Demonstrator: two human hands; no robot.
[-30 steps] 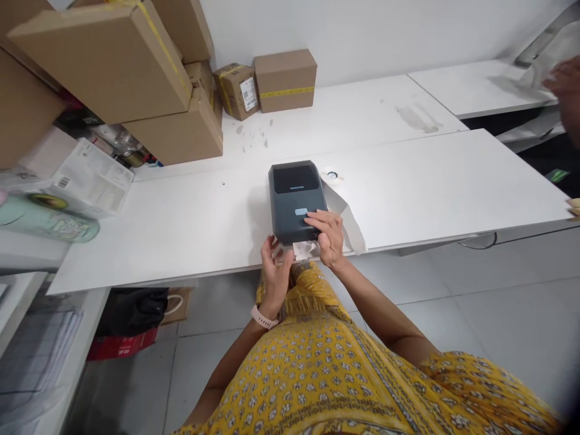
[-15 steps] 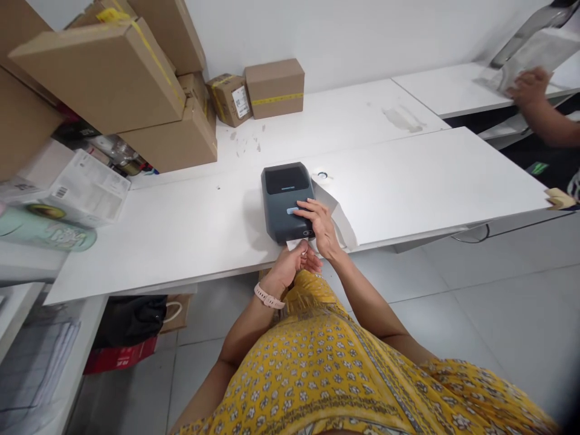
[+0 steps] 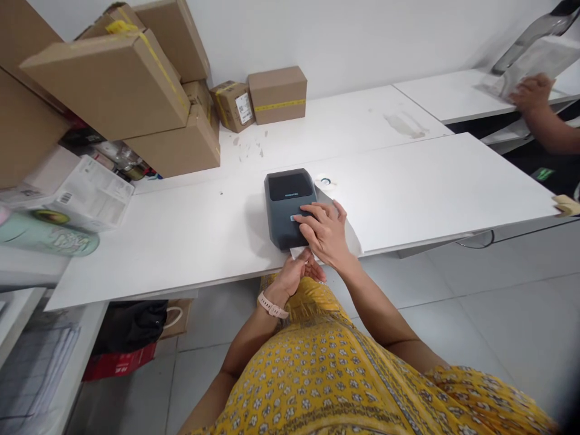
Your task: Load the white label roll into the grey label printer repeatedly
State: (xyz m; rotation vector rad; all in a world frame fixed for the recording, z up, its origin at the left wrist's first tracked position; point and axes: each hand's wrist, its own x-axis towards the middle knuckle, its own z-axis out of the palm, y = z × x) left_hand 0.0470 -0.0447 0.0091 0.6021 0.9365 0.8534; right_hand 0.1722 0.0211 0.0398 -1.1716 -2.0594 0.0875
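A dark grey label printer [image 3: 286,202] sits near the front edge of the white table [image 3: 421,187]. My right hand [image 3: 325,232] lies on its front right part, fingers spread flat over its blue button. A white label [image 3: 296,251] sticks out of the printer's front slot. My left hand [image 3: 296,272], with a pink watch on the wrist, pinches that label from below the table edge. A white paper strip [image 3: 351,232] trails from the printer's right side.
Stacked cardboard boxes [image 3: 113,84] fill the back left, with two small boxes [image 3: 260,96] against the wall. Packaged goods [image 3: 67,199] lie at the left. A tape roll [image 3: 325,181] sits behind the printer. Another person's hand [image 3: 532,93] holds a silver bag at the far right.
My left hand turned from open beside the label to a pinch on it. My right hand slid a little along the printer's front. The other person's hand came into view at the right.
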